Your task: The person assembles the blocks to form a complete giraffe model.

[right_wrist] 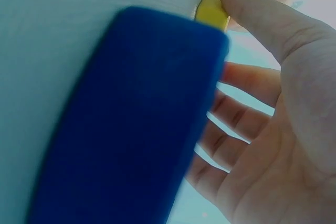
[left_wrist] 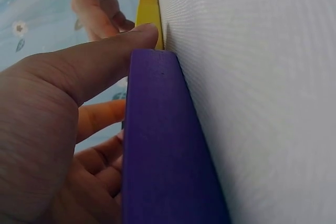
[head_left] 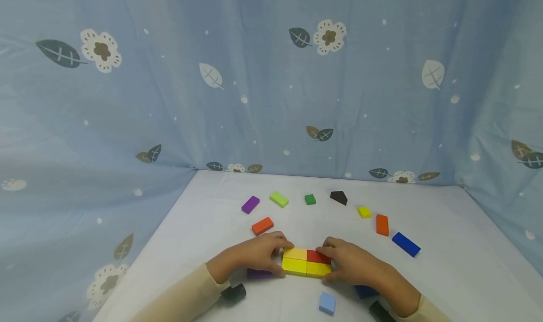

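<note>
Three yellow blocks (head_left: 294, 266) and a red block (head_left: 318, 256) lie side by side as a flat two-by-two rectangle. My left hand (head_left: 259, 253) holds its left side, thumb at the near corner and a finger at the far one. Gripping the right side, my right hand (head_left: 358, 263) has its thumb by the near yellow block and its index finger at the red one. A purple block (left_wrist: 163, 140) looms beside my left thumb in the left wrist view; a dark blue block (right_wrist: 126, 119) fills much of the right wrist view.
An orange-red block (head_left: 262, 226) lies beyond my left hand, a light blue one (head_left: 327, 303) nearer me. Further back, purple (head_left: 250, 204), lime (head_left: 279, 199), green (head_left: 310, 199) and black (head_left: 339, 197) pieces form an arc. Yellow (head_left: 364, 212), orange (head_left: 382, 225) and blue (head_left: 406, 244) blocks are at right.
</note>
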A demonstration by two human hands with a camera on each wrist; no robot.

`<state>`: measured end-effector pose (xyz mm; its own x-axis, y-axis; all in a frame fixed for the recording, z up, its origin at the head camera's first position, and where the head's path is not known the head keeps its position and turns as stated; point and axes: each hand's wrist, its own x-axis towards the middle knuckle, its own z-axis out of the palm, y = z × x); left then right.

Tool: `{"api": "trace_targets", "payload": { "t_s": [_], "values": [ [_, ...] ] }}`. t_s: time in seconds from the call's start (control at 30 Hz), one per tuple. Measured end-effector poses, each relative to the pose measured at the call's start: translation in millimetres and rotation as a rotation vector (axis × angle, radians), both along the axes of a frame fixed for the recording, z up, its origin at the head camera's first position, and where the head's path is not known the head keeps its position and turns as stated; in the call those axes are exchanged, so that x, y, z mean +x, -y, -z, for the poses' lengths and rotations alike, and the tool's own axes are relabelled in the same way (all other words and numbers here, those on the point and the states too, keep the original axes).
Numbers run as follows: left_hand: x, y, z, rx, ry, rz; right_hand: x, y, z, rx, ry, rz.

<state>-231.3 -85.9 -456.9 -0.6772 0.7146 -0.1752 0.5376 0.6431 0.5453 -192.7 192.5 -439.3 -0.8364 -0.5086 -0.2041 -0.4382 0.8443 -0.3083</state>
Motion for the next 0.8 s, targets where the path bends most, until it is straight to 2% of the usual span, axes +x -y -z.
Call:
{"api": "trace_targets", "payload": {
  "t_s": [0.23,0.4,0.5,0.6,0.8],
  "values": [
    [1.0,1.9,-3.2,-0.024,-0.005,0.001,6.9,-2.1,-4.5,-0.01,-0.034,-0.002],
    [0.0,0.0,-3.1,-0.016,-0.019,0.035,22.2,-11.6,-13.0,-0.042,-0.042,-0.025],
    [-0.9,-1.5,-4.1,-0.01,-0.033,0.052,31.8,-16.9,-16.6,-0.094,-0.011,-0.094],
    [-1.8,-1.9,-5.2,-0.018,-0.045,0.052,38.0,-16.9,-16.6,-0.151,0.025,-0.2],
    [-0.2,-2.8,-6.2,-0.016,-0.02,0.027,42.8,-12.2,-11.1,-0.194,0.059,-0.373]
  ]
}}
